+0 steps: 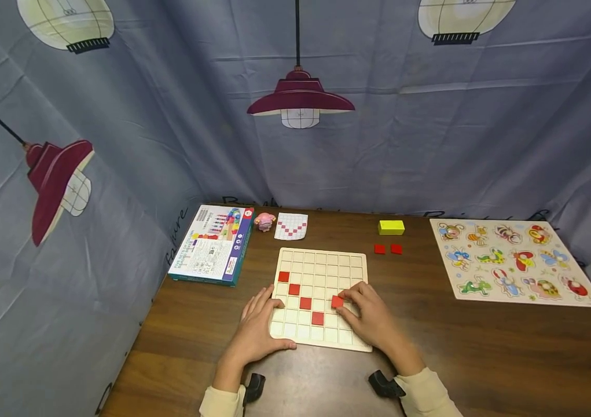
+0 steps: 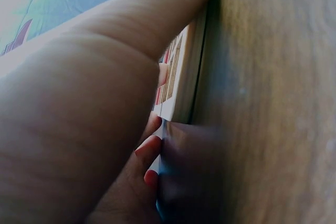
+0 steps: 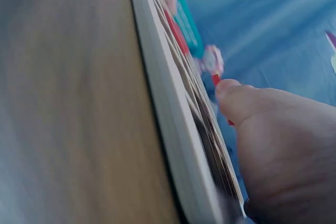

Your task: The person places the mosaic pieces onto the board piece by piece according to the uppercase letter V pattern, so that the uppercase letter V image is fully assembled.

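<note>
With my right hand (image 1: 373,318) I pinch a red tile (image 1: 337,302), which should be light, stiff and slightly slippery, best held by opposite edges. It sits between my thumb and fingertips, over the board (image 1: 329,260) at lower centre; my left hand (image 1: 256,331), fingers extended, lies at the board's left edge.

Free lane right of grid board (image 1: 319,269), up to insect puzzle (image 1: 485,272); loose red tiles (image 1: 380,249) and yellow block (image 1: 391,228) sit toward far end. Left hand (image 1: 256,331) blocks board's left edge, box (image 1: 206,255) beyond.
</note>
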### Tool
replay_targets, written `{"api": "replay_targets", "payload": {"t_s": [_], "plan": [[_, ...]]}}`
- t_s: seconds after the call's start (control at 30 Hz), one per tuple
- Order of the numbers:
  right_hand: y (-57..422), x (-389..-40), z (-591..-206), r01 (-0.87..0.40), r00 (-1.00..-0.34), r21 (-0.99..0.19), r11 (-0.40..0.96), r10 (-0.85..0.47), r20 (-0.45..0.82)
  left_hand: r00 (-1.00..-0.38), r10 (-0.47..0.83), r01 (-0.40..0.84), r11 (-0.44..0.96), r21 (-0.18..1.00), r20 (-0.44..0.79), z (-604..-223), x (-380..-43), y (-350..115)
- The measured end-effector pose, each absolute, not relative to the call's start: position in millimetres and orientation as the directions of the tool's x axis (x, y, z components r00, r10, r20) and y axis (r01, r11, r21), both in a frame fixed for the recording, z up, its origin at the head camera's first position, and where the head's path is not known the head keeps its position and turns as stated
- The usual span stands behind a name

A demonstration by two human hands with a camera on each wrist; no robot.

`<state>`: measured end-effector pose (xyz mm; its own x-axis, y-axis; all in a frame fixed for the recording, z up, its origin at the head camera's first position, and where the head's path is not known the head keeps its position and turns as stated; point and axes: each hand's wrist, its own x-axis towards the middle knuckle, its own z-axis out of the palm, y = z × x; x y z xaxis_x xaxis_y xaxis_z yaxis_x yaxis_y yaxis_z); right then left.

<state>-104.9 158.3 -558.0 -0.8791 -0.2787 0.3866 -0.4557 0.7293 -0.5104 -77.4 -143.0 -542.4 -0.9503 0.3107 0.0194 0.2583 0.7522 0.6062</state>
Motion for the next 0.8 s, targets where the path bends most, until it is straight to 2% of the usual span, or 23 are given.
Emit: {"api": "replay_targets", "payload": {"t_s": [0.13,0.23,0.8], "plan": [[144.8,-101.0,-556.2,-0.489,-0.862,-0.462,0.740,-0.330,0.385,-0.950,0.311,0.263,0.758,0.597,0.023,-541.3,-76.6,-143.6],[139.7,-100.1,-555.7,-0.485,-0.861,-0.444,0.754,-0.321,0.395,-0.951,0.310,0.262,0.761,0.594,0.024,-541.3,-76.4,-143.7],[142.8,-101.1,-555.7,-0.477,-0.870,-0.496,0.726,-0.307,0.386,-0.951,0.308,0.256,0.757,0.601,0.017,-541.6,-76.7,-143.0]]}}
